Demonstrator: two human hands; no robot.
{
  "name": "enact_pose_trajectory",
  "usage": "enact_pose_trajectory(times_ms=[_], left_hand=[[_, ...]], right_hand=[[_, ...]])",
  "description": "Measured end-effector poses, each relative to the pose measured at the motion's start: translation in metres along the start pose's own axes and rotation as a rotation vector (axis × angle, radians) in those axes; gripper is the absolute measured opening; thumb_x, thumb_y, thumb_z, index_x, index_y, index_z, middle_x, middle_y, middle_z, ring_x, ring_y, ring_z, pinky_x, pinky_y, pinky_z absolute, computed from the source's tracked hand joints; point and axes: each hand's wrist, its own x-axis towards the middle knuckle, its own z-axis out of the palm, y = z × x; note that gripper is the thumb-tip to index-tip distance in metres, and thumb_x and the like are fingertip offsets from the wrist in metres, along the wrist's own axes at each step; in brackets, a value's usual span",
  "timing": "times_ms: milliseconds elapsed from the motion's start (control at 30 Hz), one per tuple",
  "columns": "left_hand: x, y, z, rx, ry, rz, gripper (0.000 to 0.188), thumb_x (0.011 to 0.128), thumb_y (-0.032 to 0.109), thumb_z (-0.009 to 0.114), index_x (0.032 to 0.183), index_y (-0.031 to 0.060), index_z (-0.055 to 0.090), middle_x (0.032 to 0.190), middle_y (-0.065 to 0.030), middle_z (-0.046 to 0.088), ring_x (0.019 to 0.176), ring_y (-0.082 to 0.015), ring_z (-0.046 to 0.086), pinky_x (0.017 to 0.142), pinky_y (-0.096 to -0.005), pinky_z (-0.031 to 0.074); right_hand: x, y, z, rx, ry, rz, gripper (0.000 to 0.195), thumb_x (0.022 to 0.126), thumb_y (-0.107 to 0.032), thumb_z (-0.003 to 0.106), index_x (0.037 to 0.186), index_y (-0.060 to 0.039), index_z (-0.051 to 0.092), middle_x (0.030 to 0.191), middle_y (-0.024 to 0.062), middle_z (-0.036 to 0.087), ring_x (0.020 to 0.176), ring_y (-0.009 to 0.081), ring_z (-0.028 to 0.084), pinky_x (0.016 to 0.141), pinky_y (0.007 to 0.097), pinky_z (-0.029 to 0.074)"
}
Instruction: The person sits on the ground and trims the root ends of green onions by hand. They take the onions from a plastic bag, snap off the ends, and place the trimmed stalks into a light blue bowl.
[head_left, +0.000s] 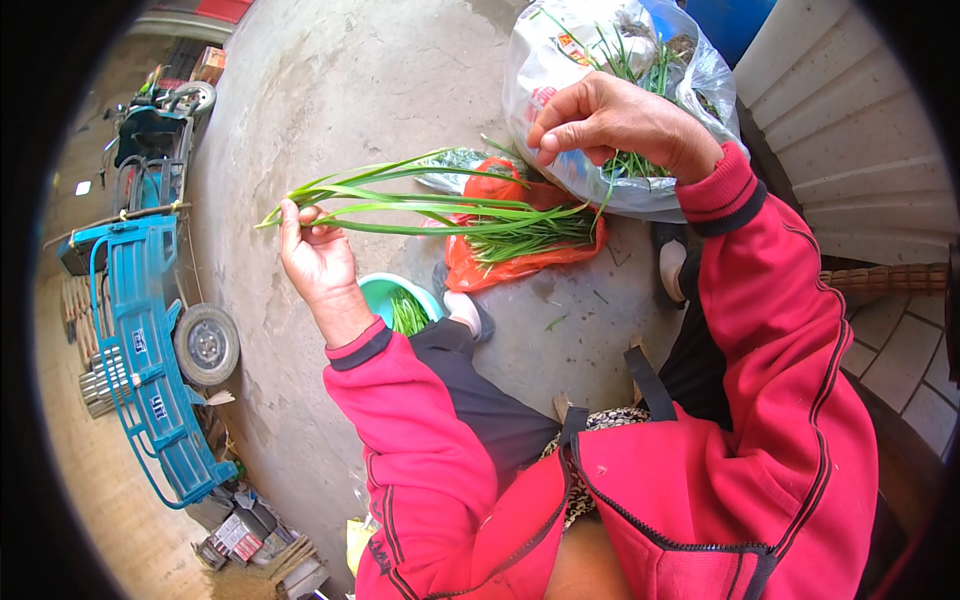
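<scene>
My left hand (322, 255) pinches a small bunch of long green garlic chive leaves (450, 206) at one end. The leaves stretch to the right across the view, over a red plastic bag (480, 274) on the floor that holds a pile of cut greens (532, 236). Above the rim of a large clear plastic bag (525, 97), my right hand (622, 124) is curled, thumb tip against the fingers, with nothing visible in it. Inside that bag lie white plastic, more green blades (656, 75) and soil-brown clumps. A mint-green basin (367, 289) with chives (407, 311) stands below my left wrist.
Concrete floor (300, 135) surrounds my feet, with scattered leaf scraps (556, 322). A blue cargo tricycle (150, 352) stands at the left. Beneath it in the view are stacked boxes (240, 532). A ribbed pale panel (855, 127) and a blue barrel (731, 22) border the right.
</scene>
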Motion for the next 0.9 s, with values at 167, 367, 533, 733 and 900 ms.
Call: enact_pose_trajectory(times_ms=[167, 367, 533, 733, 900], left_hand=[[0.001, -0.002, -0.001, 0.011, -0.009, 0.011, 0.007, 0.093, 0.012, 0.062, 0.097, 0.0057, 0.062, 0.080, -0.0020, 0.063, 0.066, -0.0074, 0.058, 0.052, -0.0202, 0.042], [0.001, -0.002, -0.003, 0.043, -0.029, 0.020, 0.006, 0.093, 0.012, 0.063, 0.095, 0.0064, 0.062, 0.082, -0.0023, 0.064, 0.067, -0.0080, 0.059, 0.053, -0.0203, 0.043], [0.001, -0.003, -0.003, 0.111, 0.049, 0.085, 0.006, 0.092, 0.011, 0.064, 0.095, 0.0062, 0.061, 0.083, -0.0031, 0.065, 0.068, -0.0090, 0.060, 0.055, -0.0207, 0.044], [0.003, -0.002, -0.007, 0.117, 0.096, 0.111, 0.006, 0.092, 0.011, 0.064, 0.094, 0.0057, 0.061, 0.082, -0.0039, 0.065, 0.068, -0.0104, 0.060, 0.056, -0.0220, 0.045], [0.004, -0.003, -0.011, 0.110, 0.115, 0.171, 0.011, 0.093, 0.013, 0.062, 0.095, 0.0028, 0.061, 0.082, -0.0060, 0.066, 0.068, -0.0118, 0.059, 0.059, -0.0213, 0.048]], right_hand=[[0.004, 0.003, 0.016, -0.008, -0.147, -0.008, 0.034, 0.083, -0.032, 0.076, 0.102, -0.0045, 0.072, 0.079, -0.0023, 0.067, 0.062, 0.0037, 0.052, 0.052, 0.0191, 0.042], [0.004, -0.004, 0.032, -0.101, -0.214, 0.045, 0.037, 0.080, -0.032, 0.078, 0.099, -0.0006, 0.072, 0.070, -0.0028, 0.063, 0.058, 0.0056, 0.052, 0.048, 0.0222, 0.043], [0.006, -0.008, 0.040, -0.216, -0.253, 0.046, 0.025, 0.082, -0.020, 0.075, 0.097, -0.0008, 0.072, 0.071, -0.0002, 0.067, 0.057, 0.0068, 0.054, 0.049, 0.0243, 0.046], [0.008, -0.006, 0.041, -0.244, -0.200, 0.071, 0.015, 0.085, -0.013, 0.067, 0.089, 0.0005, 0.070, 0.071, 0.0011, 0.068, 0.058, 0.0072, 0.056, 0.053, 0.0257, 0.047], [0.015, 0.006, 0.038, -0.222, 0.041, -0.074, 0.015, 0.086, -0.015, 0.065, 0.084, -0.0005, 0.069, 0.069, 0.0002, 0.066, 0.057, 0.0059, 0.053, 0.053, 0.0247, 0.045]])
